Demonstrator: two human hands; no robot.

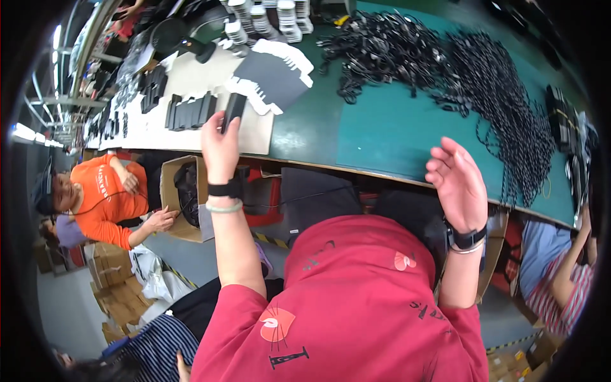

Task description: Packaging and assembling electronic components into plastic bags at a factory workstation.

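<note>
My left hand [219, 141] grips a small black slim box [234, 109] between thumb and fingers, above the pale board on the bench. Just left of it stands a row of similar black boxes [189, 112]. Beyond the held box lies a fanned stack of flat card blanks [277, 81], dark grey with white cut edges. My right hand [457, 184] is raised over the front edge of the green bench, fingers apart and slightly curled, holding nothing. A heap of black cables [388, 51] lies farther off, its long braided cords [509, 114] trailing to the right.
White stacked pieces [289, 20] stand at the back. A person in an orange top [105, 191] sits at left beside an open cardboard box [170, 197]. Another person in a striped top [566, 280] is at right. Black items [561, 121] lie at the bench's right end.
</note>
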